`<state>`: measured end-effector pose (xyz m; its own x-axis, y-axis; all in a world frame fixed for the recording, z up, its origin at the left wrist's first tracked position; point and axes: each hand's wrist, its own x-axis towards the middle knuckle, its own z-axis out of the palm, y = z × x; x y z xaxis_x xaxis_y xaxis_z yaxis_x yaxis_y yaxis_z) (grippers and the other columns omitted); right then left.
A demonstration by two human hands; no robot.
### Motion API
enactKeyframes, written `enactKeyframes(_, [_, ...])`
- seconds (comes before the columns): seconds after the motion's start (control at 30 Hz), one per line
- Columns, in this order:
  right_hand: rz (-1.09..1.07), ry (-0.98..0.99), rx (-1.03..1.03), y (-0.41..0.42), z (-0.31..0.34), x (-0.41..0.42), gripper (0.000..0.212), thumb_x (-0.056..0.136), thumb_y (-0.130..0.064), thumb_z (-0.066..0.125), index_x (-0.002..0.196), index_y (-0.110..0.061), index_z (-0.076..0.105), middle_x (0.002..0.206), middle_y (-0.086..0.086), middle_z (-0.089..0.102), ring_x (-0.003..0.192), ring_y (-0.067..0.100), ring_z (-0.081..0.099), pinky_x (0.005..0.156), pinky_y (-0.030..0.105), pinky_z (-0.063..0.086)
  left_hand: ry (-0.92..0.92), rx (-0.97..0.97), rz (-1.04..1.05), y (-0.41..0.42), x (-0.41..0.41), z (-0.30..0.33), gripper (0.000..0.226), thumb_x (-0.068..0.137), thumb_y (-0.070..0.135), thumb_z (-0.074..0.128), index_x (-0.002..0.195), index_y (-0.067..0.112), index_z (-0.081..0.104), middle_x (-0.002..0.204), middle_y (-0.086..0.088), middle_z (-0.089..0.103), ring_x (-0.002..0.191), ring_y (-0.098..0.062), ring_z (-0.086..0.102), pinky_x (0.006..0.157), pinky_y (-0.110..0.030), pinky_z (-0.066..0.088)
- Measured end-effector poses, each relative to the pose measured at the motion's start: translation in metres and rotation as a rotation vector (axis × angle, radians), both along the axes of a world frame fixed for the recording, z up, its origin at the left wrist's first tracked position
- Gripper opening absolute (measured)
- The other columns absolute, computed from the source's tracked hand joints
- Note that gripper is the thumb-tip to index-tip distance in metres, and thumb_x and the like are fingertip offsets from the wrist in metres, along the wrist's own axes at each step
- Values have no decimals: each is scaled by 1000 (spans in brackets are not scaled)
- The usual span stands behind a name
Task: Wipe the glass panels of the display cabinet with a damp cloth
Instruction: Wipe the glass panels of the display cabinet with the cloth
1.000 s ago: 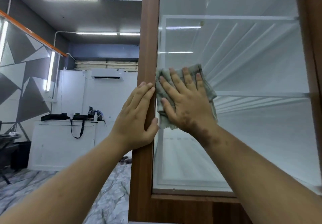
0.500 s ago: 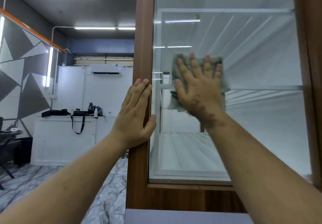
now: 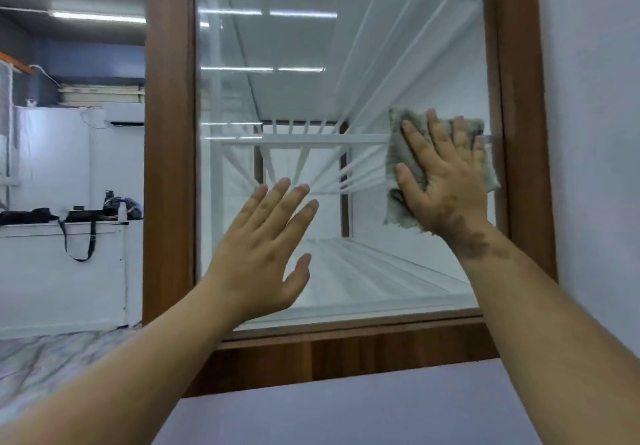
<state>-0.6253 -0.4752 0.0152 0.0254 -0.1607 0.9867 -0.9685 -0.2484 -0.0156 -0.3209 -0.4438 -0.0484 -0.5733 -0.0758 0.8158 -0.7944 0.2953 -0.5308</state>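
Over at the left, the brown wooden frame post [image 3: 169, 139] of the display cabinet stands bare now; a second ago the left hand [image 3: 263, 254] was braced flat against it, and it has since come off the wood and moved rightward in front of the glass panel [image 3: 294, 63]. That hand is spread wide, fingers straight and slightly fanned, holding nothing. Whether the palm actually rests on the glass or hovers just off it I cannot tell from here.

Further right, the right hand [image 3: 443, 181] has travelled the whole width of the pane. A second ago it was pressing the cloth at the left edge of the glass, hard by the post; half a second ago it was a bit further in; now it sits near the right frame member [image 3: 516, 132], about mid-height. Its fingers are straight and splayed, pressing the grey-green damp cloth [image 3: 401, 153] flat onto the glass, with the cloth's ragged edges showing above, left and right of the hand.

So one horizontal sweep across the middle band of this panel looks just about finished. To my eye the upper stretch and the bottom strip above the lower rail [image 3: 346, 326] remain to be covered, so I would judge the wiping well short of done.
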Motion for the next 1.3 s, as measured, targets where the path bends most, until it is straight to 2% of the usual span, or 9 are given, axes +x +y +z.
enactKeyframes(0.1, [-33, 20, -36, 1, -6, 19, 66, 101, -56, 34, 164, -36, 24, 173, 1, 16, 160, 36, 5, 124, 68, 3, 10, -4, -12, -4, -25, -9, 67, 91, 42, 53, 149, 7, 50, 161, -15, 40, 153, -34, 31, 123, -57, 29])
enactKeyframes(0.23, [-12, 341, -59, 1, -64, -2, 67, 100, -56, 39, 163, -36, 26, 173, 0, 14, 160, 34, 2, 121, 72, 7, 68, -31, -2, -5, -37, -10, 68, 87, 43, 54, 143, 5, 55, 153, -16, 49, 147, -37, 41, 121, -57, 32])
enactKeyframes(0.37, [41, 124, -35, -5, -62, -54, 66, 98, -57, 40, 161, -37, 32, 172, -3, 20, 160, 35, 9, 122, 70, 9, 60, -32, 37, -4, -40, -10, 72, 85, 47, 54, 144, 5, 51, 152, -17, 49, 146, -40, 40, 119, -60, 33])
enactKeyframes(0.53, [20, -11, -25, -2, -4, -12, 68, 101, -58, 31, 164, -38, 18, 174, -1, 11, 159, 38, 1, 124, 68, -1, 59, -28, 46, -5, -39, -11, 74, 85, 47, 54, 145, 4, 52, 155, -18, 47, 148, -39, 37, 120, -60, 31])
enactKeyframes(0.73, [-55, 428, -1, 5, -86, -6, 72, 101, -62, 30, 166, -35, 11, 175, -1, 1, 160, 35, -5, 120, 75, 4, 57, -23, 19, -6, -36, -13, 73, 86, 46, 54, 146, 5, 52, 156, -17, 46, 150, -37, 35, 123, -57, 28])
enactKeyframes(0.87, [-8, 196, 32, -2, -88, -52, 71, 99, -61, 33, 164, -38, 18, 174, -4, 10, 161, 32, 0, 120, 74, 5, 16, 37, 47, -3, -29, -10, 75, 90, 50, 49, 152, 8, 44, 161, -13, 40, 154, -33, 29, 125, -56, 24])
enactKeyframes(1.0, [-1, 25, 14, 5, -43, 1, 71, 100, -58, 32, 165, -35, 15, 174, -1, 9, 159, 38, -1, 123, 69, -1, 34, 27, 36, 10, 1, -5, 71, 93, 48, 49, 151, 7, 46, 161, -13, 41, 155, -31, 27, 125, -56, 25])
enactKeyframes(1.17, [24, 339, -26, 15, -63, 123, 69, 102, -57, 34, 165, -35, 17, 174, -1, 7, 160, 36, -2, 123, 70, 1, 169, -64, 104, 24, 58, -1, 67, 90, 45, 53, 144, 4, 52, 151, -16, 51, 147, -35, 39, 122, -55, 31])
enactKeyframes(1.3, [19, 331, -44, 9, -87, 92, 70, 99, -58, 41, 163, -36, 25, 173, -3, 14, 160, 33, 5, 123, 69, 8, 154, -30, 130, 17, 81, -1, 70, 91, 44, 52, 145, 0, 50, 151, -18, 50, 149, -35, 37, 125, -52, 26])
